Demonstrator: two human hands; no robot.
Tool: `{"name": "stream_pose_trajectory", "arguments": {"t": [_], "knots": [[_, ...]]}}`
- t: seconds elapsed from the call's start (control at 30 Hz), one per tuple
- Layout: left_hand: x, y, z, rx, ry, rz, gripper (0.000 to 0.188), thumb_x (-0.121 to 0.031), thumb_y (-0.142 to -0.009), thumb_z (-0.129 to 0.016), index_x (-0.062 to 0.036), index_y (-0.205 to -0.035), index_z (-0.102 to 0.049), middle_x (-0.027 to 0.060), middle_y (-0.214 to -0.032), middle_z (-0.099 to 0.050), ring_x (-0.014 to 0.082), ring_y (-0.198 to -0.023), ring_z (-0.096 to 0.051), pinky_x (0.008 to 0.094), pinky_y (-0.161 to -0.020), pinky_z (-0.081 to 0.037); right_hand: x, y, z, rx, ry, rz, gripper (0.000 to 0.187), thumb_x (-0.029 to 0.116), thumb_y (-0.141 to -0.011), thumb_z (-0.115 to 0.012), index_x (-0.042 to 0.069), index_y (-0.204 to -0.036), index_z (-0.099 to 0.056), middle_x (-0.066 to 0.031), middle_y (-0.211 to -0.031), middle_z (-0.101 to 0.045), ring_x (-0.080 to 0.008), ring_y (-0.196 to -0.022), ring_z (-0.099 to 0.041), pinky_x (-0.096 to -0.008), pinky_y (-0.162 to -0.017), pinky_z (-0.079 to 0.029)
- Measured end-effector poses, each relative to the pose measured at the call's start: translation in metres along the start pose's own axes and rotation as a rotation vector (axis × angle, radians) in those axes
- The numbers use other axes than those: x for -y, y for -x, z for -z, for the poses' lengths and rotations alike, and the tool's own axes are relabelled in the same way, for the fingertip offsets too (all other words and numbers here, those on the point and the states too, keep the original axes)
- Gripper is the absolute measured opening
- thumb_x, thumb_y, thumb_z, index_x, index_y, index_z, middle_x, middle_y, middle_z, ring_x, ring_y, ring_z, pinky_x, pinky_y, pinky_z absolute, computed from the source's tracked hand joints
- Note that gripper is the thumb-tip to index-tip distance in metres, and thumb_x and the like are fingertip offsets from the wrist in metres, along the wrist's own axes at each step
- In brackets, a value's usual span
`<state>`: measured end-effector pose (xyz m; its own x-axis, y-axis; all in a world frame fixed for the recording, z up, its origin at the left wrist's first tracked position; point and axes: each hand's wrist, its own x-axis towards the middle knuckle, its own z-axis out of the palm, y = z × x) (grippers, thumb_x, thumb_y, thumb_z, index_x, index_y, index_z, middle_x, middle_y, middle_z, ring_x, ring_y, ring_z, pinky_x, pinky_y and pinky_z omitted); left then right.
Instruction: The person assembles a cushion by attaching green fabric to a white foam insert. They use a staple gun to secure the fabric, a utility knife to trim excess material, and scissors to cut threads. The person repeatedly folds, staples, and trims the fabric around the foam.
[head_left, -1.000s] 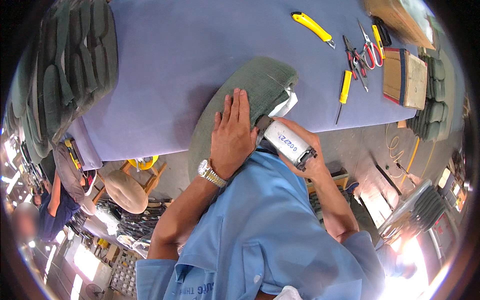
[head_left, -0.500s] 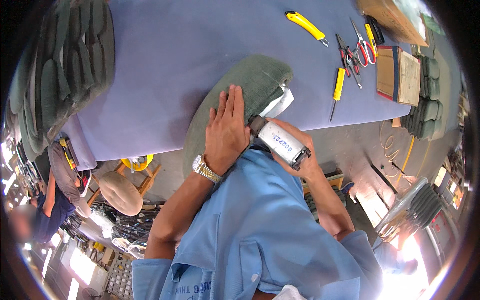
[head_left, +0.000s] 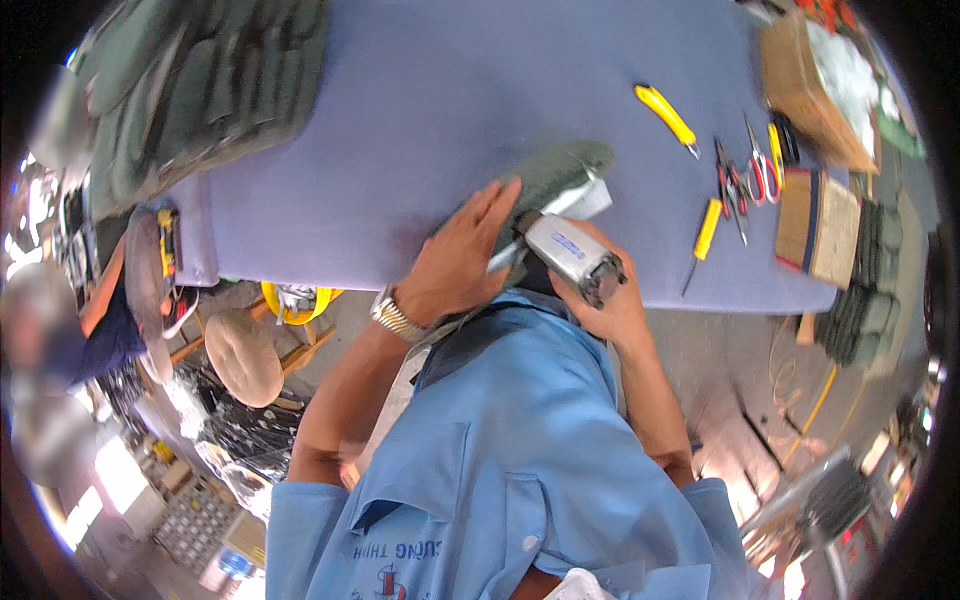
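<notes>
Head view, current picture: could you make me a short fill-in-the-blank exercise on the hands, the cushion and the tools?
1. The left hand is on a cushion coloured dark ____.
2. The boxy tool is gripped in the person's ____.
3. The screwdriver has a ____ handle.
4. In the picture, the scissors lie to the ____ of the pliers.

Missing words: green; right hand; yellow; right.

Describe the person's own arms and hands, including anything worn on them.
The left hand and the right hand are ungloved. On the left wrist is a shiny metal watch with a linked band in silvery and golden tones; nothing shows on the right wrist. Short light-blue sleeves of a shirt end near the elbows, leaving the forearms uncovered.
</notes>
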<state>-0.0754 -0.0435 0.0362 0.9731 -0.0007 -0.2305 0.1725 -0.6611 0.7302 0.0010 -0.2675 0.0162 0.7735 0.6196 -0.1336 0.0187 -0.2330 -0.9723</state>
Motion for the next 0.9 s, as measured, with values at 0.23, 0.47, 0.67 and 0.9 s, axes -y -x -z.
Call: {"name": "stream_pose_trajectory", "arguments": {"t": [0.23, 0.47, 0.67, 0.9], "knots": [[0.121, 0.162, -0.010, -0.350, 0.808, 1.102, 0.071, -0.048, -0.104, -0.061, -0.0082, -0.160, -0.038, 0.0151, -0.154, -0.051, 0.0258, -0.132, -0.056, 0.0346, -0.113, -0.043, -0.024, 0.028, 0.012, 0.003, 0.024, -0.177, 0.043, 0.011, -0.088, -0.081, -0.004, -0.125, -0.066, -0.0101, -0.107, -0.073, -0.0144, -0.093, -0.066, -0.0313, -0.082, -0.053], [0.144, 0.193, -0.122, -0.553, 1.242, 0.959, 0.069, -0.051, -0.101, -0.064, 0.0007, -0.146, -0.055, 0.0157, -0.138, -0.064, 0.0208, -0.126, -0.060, 0.0349, -0.108, -0.047, -0.030, 0.023, 0.043, 0.098, 0.114, -0.225, 0.028, 0.013, -0.090, -0.082, -0.001, -0.112, -0.072, -0.0038, -0.083, -0.069, -0.0103, -0.065, -0.061, -0.0271, -0.058, -0.049], [0.070, 0.142, -0.111, -0.729, 1.255, 0.778, 0.068, -0.045, -0.100, -0.068, 0.0013, -0.147, -0.054, 0.0193, -0.137, -0.063, 0.0244, -0.123, -0.062, 0.0367, -0.106, -0.049, -0.015, 0.000, 0.082, -0.005, 0.156, -0.348, 0.025, 0.010, -0.090, -0.080, -0.001, -0.112, -0.073, -0.0031, -0.084, -0.070, -0.0100, -0.063, -0.059, -0.0280, -0.057, -0.048], [0.127, 0.112, -0.096, -0.114, 0.094, 0.591, 0.072, -0.055, -0.102, -0.058, -0.0030, -0.150, -0.051, 0.0298, -0.155, -0.045, 0.0417, -0.139, -0.051, 0.0475, -0.114, -0.043, 0.001, -0.020, 0.064, 0.011, 0.157, -0.239, 0.024, 0.015, -0.091, -0.080, 0.002, -0.110, -0.075, -0.0022, -0.080, -0.071, -0.0085, -0.062, -0.059, -0.0273, -0.056, -0.048]]}}
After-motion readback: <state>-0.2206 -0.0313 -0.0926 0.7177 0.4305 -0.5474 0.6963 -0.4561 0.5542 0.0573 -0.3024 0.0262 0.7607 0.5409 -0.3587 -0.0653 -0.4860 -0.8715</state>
